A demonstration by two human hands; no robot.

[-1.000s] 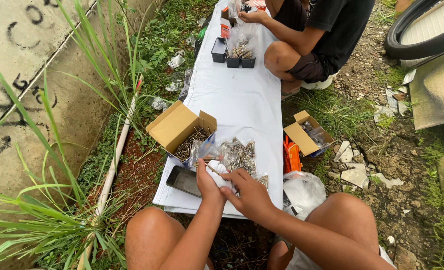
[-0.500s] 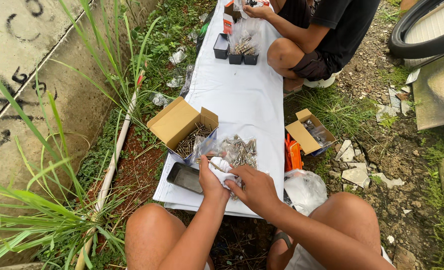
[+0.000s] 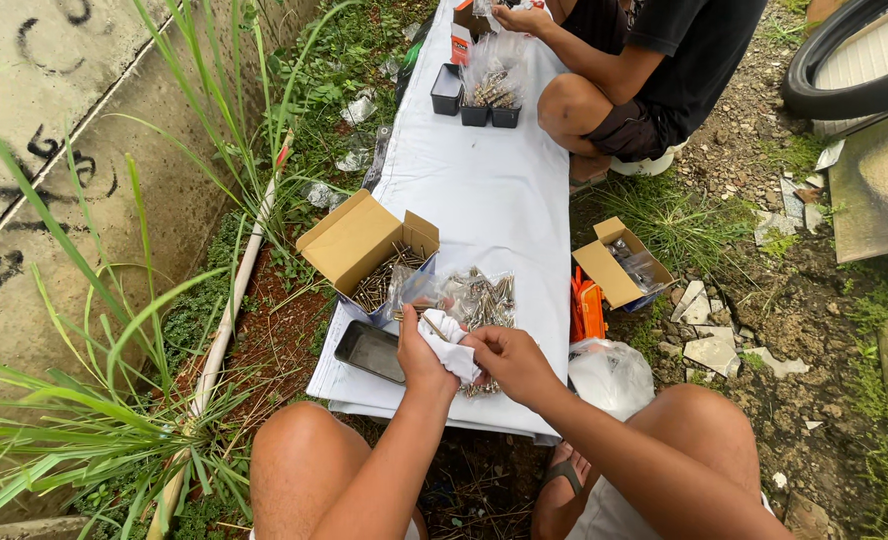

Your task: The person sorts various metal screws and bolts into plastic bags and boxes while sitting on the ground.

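Observation:
My left hand and my right hand both grip a white cloth over the near end of a white sheet spread on the ground. A screw pokes out of the cloth by my left fingers. Just beyond my hands lies a clear bag of screws. An open cardboard box with more screws stands to its left. A dark shallow tray sits by my left wrist.
Another person squats at the sheet's far end beside small black bins of screws. To the right lie a second open box, an orange tool and a plastic bag. A concrete wall, grass and a pipe run along the left.
The view has shifted down and nearer. My hands have gathered the cloth more tightly between them, staying over the sheet's near edge.

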